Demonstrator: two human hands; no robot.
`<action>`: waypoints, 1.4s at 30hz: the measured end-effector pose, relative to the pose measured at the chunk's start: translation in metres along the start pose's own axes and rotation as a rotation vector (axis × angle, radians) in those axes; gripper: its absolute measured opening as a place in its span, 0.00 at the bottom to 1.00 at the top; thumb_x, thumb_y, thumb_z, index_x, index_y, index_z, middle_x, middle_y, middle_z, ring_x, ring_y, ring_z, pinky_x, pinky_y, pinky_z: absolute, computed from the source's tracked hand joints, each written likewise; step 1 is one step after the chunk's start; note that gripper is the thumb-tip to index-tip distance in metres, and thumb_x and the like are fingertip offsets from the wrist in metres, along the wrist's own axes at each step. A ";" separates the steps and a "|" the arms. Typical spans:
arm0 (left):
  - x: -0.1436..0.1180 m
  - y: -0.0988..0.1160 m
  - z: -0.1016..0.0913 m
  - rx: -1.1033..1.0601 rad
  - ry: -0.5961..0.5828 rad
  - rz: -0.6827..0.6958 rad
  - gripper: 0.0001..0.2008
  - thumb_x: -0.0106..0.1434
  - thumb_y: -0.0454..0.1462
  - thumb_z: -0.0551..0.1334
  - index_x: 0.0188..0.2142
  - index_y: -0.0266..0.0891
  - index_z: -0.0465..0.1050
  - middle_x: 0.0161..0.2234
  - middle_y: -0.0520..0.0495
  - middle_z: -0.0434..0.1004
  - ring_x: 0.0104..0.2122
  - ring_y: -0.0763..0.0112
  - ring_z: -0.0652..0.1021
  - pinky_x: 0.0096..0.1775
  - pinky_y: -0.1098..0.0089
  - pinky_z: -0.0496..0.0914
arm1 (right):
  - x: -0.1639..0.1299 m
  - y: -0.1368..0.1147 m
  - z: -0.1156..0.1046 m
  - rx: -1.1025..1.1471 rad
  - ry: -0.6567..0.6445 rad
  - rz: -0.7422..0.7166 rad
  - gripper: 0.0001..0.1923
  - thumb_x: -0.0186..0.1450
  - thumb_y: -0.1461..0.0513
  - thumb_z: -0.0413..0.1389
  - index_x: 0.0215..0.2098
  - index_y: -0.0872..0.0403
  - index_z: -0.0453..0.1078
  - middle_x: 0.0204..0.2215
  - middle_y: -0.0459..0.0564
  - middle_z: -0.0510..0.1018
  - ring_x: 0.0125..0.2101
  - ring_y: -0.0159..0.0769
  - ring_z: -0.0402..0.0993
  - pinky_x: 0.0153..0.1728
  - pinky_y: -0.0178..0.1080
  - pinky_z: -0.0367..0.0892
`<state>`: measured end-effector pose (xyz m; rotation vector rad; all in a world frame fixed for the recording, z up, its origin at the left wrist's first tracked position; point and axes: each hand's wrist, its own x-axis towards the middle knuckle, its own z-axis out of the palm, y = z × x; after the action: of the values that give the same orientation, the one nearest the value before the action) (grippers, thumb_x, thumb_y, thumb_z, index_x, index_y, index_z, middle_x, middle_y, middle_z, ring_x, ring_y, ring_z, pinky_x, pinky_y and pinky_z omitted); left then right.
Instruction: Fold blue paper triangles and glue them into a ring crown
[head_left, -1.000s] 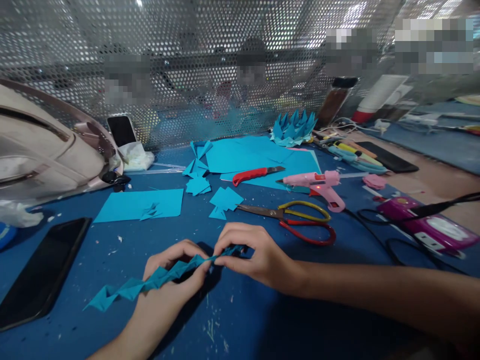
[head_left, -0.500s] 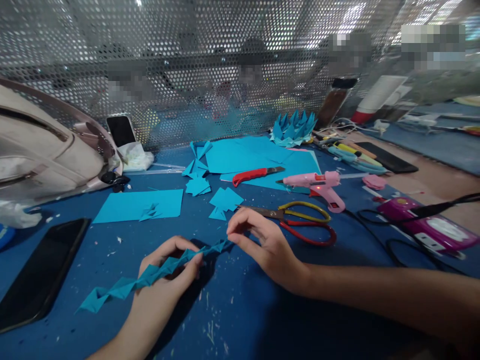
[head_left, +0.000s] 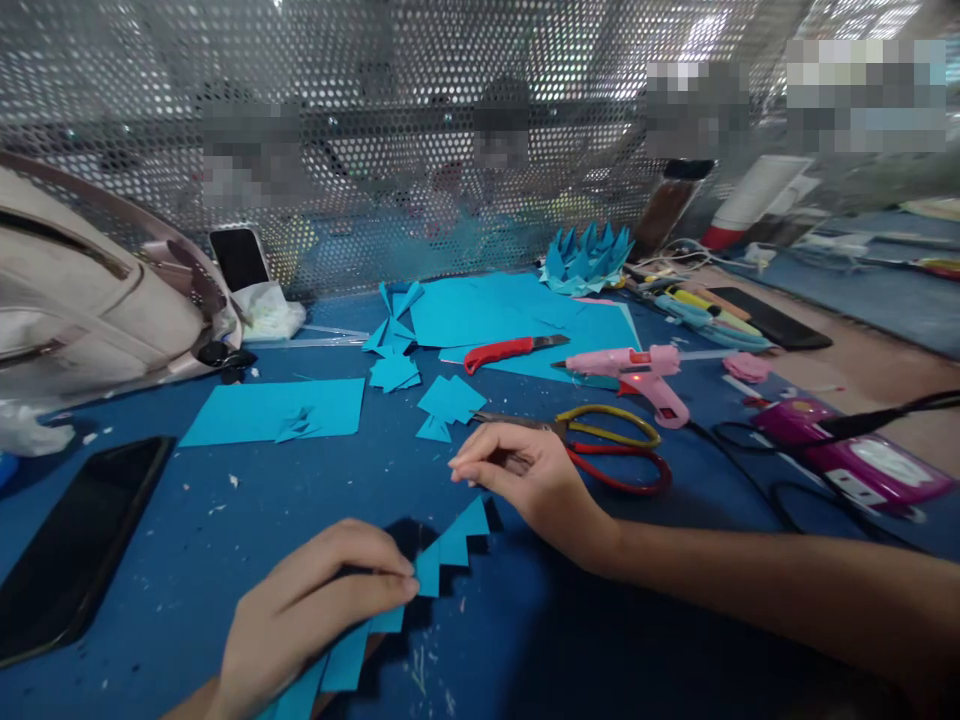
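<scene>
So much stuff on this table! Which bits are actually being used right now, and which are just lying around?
In use:
- folded paper strip, pressed down by the left hand
- right hand, empty, beside the scissors

Lying about:
- glue gun
- red knife
- blue paper sheet
- paper flower
- black phone
- bag

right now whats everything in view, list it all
folded paper strip: 1, light blue, under left hand
paper sheets: several, light blue, mid table
folded flower: 1, blue, by mesh screen
scissors: 1, yellow and red, past right hand
utility knife: 1, red
glue gun: 1, pink
phone: 1, black, left edge
bag: 1, pale, far left
left hand: on strip
right hand: empty, near scissors
</scene>
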<state>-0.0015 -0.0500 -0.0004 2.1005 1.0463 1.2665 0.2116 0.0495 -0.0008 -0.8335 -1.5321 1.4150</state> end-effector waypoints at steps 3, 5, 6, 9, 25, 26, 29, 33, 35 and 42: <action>0.000 0.000 0.001 0.002 -0.018 0.037 0.08 0.71 0.32 0.56 0.43 0.42 0.74 0.37 0.43 0.76 0.38 0.63 0.76 0.39 0.68 0.71 | 0.000 0.000 0.001 0.006 0.026 -0.012 0.12 0.55 0.59 0.68 0.23 0.55 0.72 0.25 0.47 0.77 0.28 0.31 0.72 0.28 0.33 0.66; 0.000 0.000 0.002 0.001 -0.004 0.032 0.08 0.71 0.32 0.56 0.42 0.42 0.74 0.37 0.43 0.75 0.38 0.63 0.76 0.38 0.68 0.70 | -0.001 -0.001 0.000 0.006 0.023 -0.029 0.12 0.56 0.60 0.68 0.22 0.55 0.71 0.25 0.46 0.76 0.27 0.30 0.71 0.27 0.32 0.65; 0.001 0.000 0.002 -0.003 0.006 0.020 0.08 0.71 0.32 0.56 0.42 0.42 0.74 0.36 0.43 0.75 0.37 0.63 0.76 0.37 0.68 0.70 | -0.001 -0.002 0.000 -0.002 0.004 -0.035 0.10 0.58 0.60 0.67 0.24 0.55 0.72 0.25 0.46 0.77 0.27 0.30 0.71 0.28 0.32 0.65; 0.002 0.000 0.003 -0.039 0.047 -0.032 0.06 0.70 0.35 0.58 0.41 0.43 0.74 0.35 0.42 0.75 0.34 0.64 0.76 0.33 0.69 0.70 | -0.002 -0.007 0.000 -0.054 -0.066 -0.055 0.09 0.67 0.62 0.57 0.30 0.55 0.76 0.27 0.47 0.78 0.26 0.28 0.70 0.27 0.31 0.65; 0.022 -0.010 -0.007 -0.041 0.105 -0.282 0.08 0.60 0.29 0.64 0.30 0.43 0.76 0.31 0.52 0.77 0.30 0.74 0.78 0.33 0.79 0.70 | 0.000 -0.001 -0.002 -0.042 -0.033 0.039 0.04 0.62 0.62 0.62 0.31 0.55 0.78 0.26 0.48 0.81 0.27 0.31 0.75 0.28 0.32 0.67; 0.022 -0.012 -0.007 -0.050 0.119 -0.308 0.07 0.59 0.29 0.65 0.29 0.43 0.76 0.30 0.52 0.77 0.30 0.74 0.78 0.32 0.80 0.71 | 0.000 -0.002 -0.001 -0.027 -0.023 0.046 0.05 0.61 0.61 0.64 0.28 0.55 0.76 0.24 0.46 0.79 0.26 0.30 0.74 0.28 0.32 0.66; 0.023 -0.015 -0.006 -0.085 0.149 -0.369 0.06 0.58 0.30 0.66 0.28 0.42 0.75 0.29 0.52 0.76 0.29 0.75 0.77 0.30 0.81 0.71 | 0.001 -0.003 -0.001 -0.013 -0.008 0.042 0.10 0.59 0.60 0.65 0.24 0.56 0.72 0.21 0.44 0.75 0.24 0.29 0.71 0.28 0.32 0.66; 0.025 -0.016 -0.006 -0.099 0.160 -0.421 0.05 0.58 0.31 0.66 0.27 0.42 0.76 0.29 0.52 0.77 0.27 0.75 0.77 0.29 0.80 0.71 | 0.001 -0.002 -0.001 -0.016 -0.042 0.020 0.07 0.63 0.61 0.61 0.29 0.56 0.74 0.25 0.46 0.77 0.28 0.30 0.73 0.31 0.33 0.67; 0.027 -0.016 -0.007 -0.101 0.156 -0.445 0.04 0.57 0.32 0.65 0.27 0.41 0.76 0.29 0.52 0.77 0.27 0.74 0.77 0.28 0.79 0.71 | 0.001 -0.002 -0.001 -0.022 -0.051 0.008 0.05 0.65 0.62 0.60 0.31 0.55 0.74 0.27 0.47 0.79 0.30 0.31 0.75 0.33 0.33 0.67; 0.031 -0.014 -0.008 -0.089 0.105 -0.521 0.04 0.57 0.36 0.65 0.27 0.40 0.74 0.25 0.52 0.77 0.25 0.71 0.78 0.28 0.75 0.71 | -0.003 -0.009 0.003 -0.211 -0.260 -0.102 0.14 0.59 0.61 0.66 0.43 0.54 0.75 0.36 0.47 0.81 0.33 0.32 0.73 0.30 0.32 0.62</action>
<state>-0.0047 -0.0169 0.0092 1.5618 1.4352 1.1374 0.2112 0.0445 0.0074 -0.7028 -1.9205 1.3425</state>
